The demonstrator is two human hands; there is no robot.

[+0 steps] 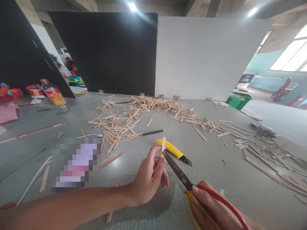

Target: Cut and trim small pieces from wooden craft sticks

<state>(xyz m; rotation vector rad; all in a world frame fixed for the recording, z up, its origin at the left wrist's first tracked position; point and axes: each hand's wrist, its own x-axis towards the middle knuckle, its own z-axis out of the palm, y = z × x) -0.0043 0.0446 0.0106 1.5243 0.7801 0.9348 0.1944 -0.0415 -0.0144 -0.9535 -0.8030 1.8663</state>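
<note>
I record my left hand [149,182] pinching a flat pale wooden stick [163,143]; at its four o'clock, my right hand [203,199] grips red-and-yellow-handled dark metal scissors [178,172].

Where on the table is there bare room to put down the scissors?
For the scissors, the widest nearly bare patch lies between the yellow cutter and the loose sticks at right, with small scraps on it. A smaller one lies between the black pen and the stick heap. The heap and the right side are crowded.
</note>
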